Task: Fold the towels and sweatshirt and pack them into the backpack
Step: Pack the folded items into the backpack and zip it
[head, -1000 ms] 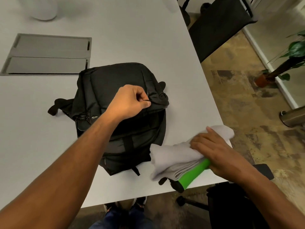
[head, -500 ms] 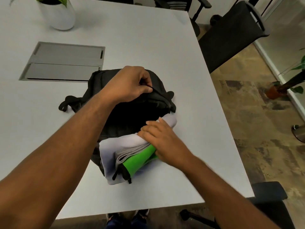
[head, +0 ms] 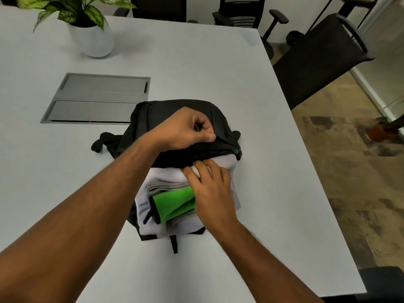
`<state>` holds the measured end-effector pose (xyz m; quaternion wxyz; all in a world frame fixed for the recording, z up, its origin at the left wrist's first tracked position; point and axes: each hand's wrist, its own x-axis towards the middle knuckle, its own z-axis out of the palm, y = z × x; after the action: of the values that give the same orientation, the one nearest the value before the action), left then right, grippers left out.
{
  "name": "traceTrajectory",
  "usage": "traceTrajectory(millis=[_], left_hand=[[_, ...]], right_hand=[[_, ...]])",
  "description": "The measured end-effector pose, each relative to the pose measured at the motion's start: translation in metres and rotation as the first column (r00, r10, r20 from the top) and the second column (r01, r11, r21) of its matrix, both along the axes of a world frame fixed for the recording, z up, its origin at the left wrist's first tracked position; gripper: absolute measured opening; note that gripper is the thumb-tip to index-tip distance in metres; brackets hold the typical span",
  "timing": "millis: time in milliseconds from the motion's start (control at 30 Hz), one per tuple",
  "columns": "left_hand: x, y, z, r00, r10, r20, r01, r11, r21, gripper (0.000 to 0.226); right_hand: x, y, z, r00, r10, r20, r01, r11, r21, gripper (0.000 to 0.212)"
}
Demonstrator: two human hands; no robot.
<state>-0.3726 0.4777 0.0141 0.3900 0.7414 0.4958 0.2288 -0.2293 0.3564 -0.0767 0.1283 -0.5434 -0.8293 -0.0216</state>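
L hand (head: 185,131) pinches backpack (head: 220,119); R hand (head: 211,186) flat on stack (head: 172,200).

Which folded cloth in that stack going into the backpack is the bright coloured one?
The green towel, sandwiched in the stack under the right hand. The gray towel above it and the pale sweatshirt wrapped around both are dull.

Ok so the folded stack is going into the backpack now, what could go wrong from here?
1. The left hand only pinches the backpack flap; if it slips, the opening may drop onto the stack.
2. The right hand pushes from on top, so the green towel and grey towel might slide out of the white sweatshirt and unfold.
3. The sweatshirt's far corner sits near the opening's edge and could snag.
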Motion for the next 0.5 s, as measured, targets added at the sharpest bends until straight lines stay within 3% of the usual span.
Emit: traceTrajectory(millis=[200, 300, 433, 500], left_hand=[[-0.012, 0.011, -0.001, 0.995, 0.042, 0.092, -0.04, 0.999, -0.023, 0.009], [-0.019, 0.021, 0.007, 0.994, 0.071, 0.084, -0.072, 0.997, 0.01, 0.009], [-0.023, 0.031, 0.004, 0.993, 0.086, 0.081, -0.088, 0.996, 0.014, 0.01], [-0.022, 0.034, 0.0, 0.993, 0.085, 0.085, -0.087, 0.996, 0.012, 0.01]], right_hand=[[-0.027, 0.025, -0.036, 0.986, -0.16, 0.041, 0.156, 0.984, 0.081, 0.047], [-0.032, 0.025, -0.053, 0.99, -0.119, 0.074, 0.1, 0.971, 0.217, 0.039], [-0.024, 0.016, -0.062, 1.0, -0.006, 0.003, 0.004, 0.889, 0.457, 0.018], [-0.02, 0.012, -0.071, 0.999, 0.046, -0.021, -0.032, 0.894, 0.446, 0.017]])
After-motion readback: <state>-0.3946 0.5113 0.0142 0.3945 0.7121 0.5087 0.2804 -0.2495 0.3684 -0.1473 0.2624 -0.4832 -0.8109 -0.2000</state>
